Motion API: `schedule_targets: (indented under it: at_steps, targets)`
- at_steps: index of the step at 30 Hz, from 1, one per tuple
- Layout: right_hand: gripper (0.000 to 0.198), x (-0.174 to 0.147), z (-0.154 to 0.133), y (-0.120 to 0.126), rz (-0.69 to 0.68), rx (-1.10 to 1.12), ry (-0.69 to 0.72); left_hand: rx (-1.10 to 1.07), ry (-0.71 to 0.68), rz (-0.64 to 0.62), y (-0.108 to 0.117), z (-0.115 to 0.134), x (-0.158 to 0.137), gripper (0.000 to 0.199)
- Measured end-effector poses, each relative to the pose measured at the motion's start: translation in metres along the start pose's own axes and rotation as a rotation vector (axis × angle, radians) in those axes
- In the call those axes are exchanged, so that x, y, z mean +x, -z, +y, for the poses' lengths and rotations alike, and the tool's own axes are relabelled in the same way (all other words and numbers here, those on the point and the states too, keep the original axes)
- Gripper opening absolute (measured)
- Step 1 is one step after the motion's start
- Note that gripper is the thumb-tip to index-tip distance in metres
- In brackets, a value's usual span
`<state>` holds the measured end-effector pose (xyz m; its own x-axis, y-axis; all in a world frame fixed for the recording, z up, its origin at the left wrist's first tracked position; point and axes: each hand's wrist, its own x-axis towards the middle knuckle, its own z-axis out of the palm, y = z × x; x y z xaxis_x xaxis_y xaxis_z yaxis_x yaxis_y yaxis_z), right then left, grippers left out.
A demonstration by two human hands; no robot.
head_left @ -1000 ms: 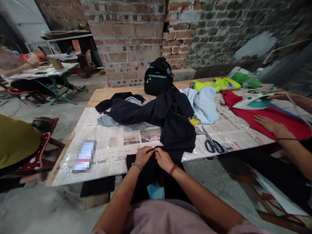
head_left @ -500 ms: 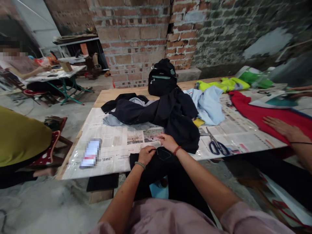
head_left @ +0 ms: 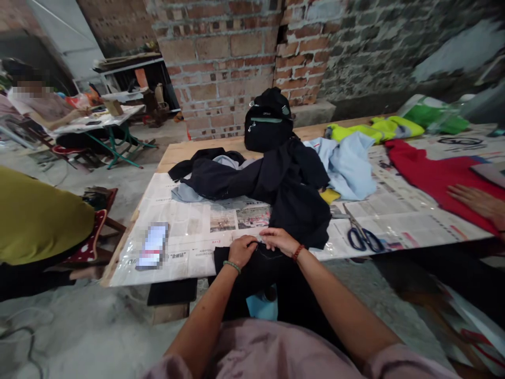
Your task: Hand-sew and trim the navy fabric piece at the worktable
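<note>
Black cloth (head_left: 256,268) lies over my lap at the table's front edge. My left hand (head_left: 242,250) is closed on its upper edge, fingers pinching the fabric. Close beside it, my right hand (head_left: 279,241) has thumb and fingers pinched together at the same edge; what is between the fingertips is too small to make out. A thin pale thread (head_left: 272,257) runs across the black cloth below my right hand. Just beyond my hands, a dark garment (head_left: 295,221) hangs down to the table's near side.
Scissors (head_left: 361,234) lie right on the newspaper-covered table (head_left: 189,231); a phone (head_left: 153,246) lies left. Behind are a black backpack (head_left: 269,121), a light blue garment (head_left: 351,166) and a yellow-green vest (head_left: 374,130). A co-worker's hand (head_left: 475,202) rests on red cloth (head_left: 434,171).
My right hand has come down closer to my left at the cloth edge, and the thread loop lies flatter. The view has shifted slightly; the iron at right has mostly left it.
</note>
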<state>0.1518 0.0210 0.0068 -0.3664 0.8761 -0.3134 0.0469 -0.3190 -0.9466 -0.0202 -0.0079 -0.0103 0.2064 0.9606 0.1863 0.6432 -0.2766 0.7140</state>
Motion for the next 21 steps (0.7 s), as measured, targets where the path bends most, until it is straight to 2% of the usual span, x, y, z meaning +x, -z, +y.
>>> schedule_targets:
  at_steps: [4, 7, 21]
  targets:
    - [0.02, 0.005, 0.0, 0.001, -0.058, -0.167, -0.016, 0.007, 0.004, 0.001, 0.0, 0.0, 0.0, 0.018]
    - [0.012, 0.007, 0.003, 0.001, -0.044, -0.203, -0.011, 0.004, 0.0, 0.002, 0.0, 0.0, 0.001, 0.018]
    - [0.016, 0.005, -0.003, -0.009, 0.126, -0.103, 0.007, -0.007, 0.006, 0.004, 0.002, 0.002, 0.001, 0.016]
